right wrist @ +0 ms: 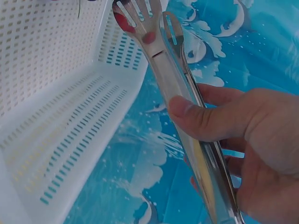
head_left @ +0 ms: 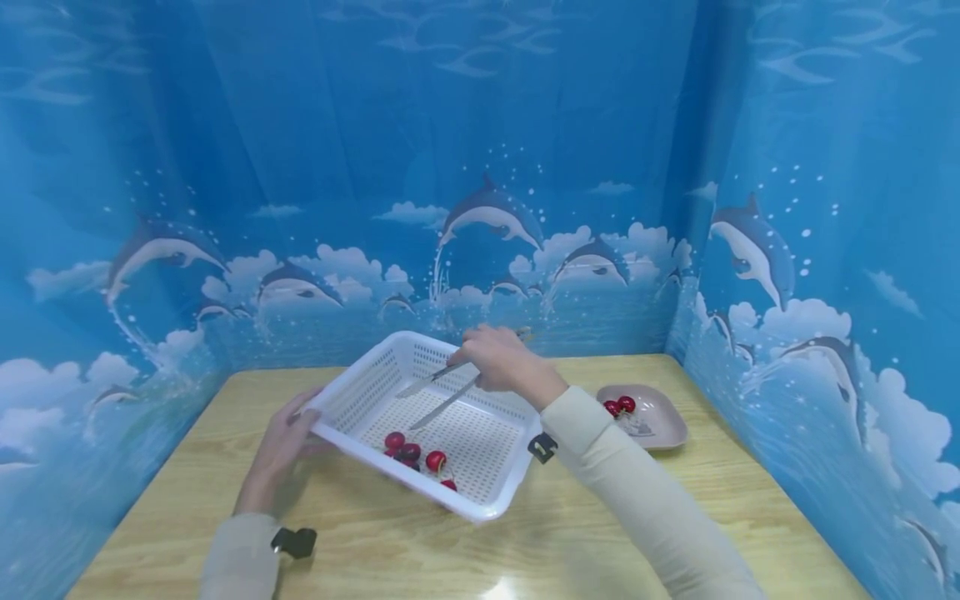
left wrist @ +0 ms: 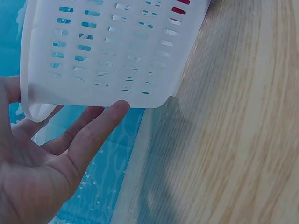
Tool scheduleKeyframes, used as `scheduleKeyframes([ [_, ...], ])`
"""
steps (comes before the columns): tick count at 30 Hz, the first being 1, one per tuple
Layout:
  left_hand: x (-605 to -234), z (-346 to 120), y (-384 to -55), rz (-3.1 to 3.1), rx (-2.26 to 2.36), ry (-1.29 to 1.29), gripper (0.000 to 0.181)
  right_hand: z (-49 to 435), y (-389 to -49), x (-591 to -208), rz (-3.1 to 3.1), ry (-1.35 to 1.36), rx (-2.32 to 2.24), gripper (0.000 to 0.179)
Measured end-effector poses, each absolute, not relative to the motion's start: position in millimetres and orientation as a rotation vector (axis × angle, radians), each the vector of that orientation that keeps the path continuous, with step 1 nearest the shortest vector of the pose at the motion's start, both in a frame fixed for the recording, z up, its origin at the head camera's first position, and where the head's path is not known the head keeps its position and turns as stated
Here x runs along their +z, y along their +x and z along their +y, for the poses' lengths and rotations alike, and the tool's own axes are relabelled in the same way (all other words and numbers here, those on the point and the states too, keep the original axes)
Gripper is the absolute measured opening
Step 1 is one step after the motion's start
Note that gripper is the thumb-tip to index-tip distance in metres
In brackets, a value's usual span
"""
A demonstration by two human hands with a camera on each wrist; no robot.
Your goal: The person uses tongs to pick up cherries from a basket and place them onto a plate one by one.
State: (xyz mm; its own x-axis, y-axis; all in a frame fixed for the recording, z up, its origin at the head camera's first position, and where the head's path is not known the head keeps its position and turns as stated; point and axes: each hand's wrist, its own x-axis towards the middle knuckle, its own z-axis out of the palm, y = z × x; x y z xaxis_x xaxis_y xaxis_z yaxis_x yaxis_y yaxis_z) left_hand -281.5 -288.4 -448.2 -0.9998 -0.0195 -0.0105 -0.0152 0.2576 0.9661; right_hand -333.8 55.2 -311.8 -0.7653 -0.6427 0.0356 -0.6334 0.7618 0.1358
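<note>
A white perforated plastic basket is held tilted above the table, its near right side lower. My left hand grips the basket's left end, the thumb at the rim and the fingers underneath, as the left wrist view shows on the basket wall. Several red cherries have gathered along the basket's near side. Over the basket, my right hand holds metal tongs, their tips apart with nothing plainly between them. The right wrist view shows the slotted, fork-like tong ends and thumb pressing one arm.
On the right of the wooden table stands a pinkish shallow dish with a few cherries and a pale item I cannot make out. A blue dolphin-print curtain encloses the back and sides.
</note>
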Motion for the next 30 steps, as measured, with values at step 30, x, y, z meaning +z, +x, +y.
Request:
scheduleKeyframes([
  [30, -447, -288, -284, -2.486, -1.899, 0.043, 0.056, 11, -352, -355, -2.990, 1.058, -0.183, 0.047],
])
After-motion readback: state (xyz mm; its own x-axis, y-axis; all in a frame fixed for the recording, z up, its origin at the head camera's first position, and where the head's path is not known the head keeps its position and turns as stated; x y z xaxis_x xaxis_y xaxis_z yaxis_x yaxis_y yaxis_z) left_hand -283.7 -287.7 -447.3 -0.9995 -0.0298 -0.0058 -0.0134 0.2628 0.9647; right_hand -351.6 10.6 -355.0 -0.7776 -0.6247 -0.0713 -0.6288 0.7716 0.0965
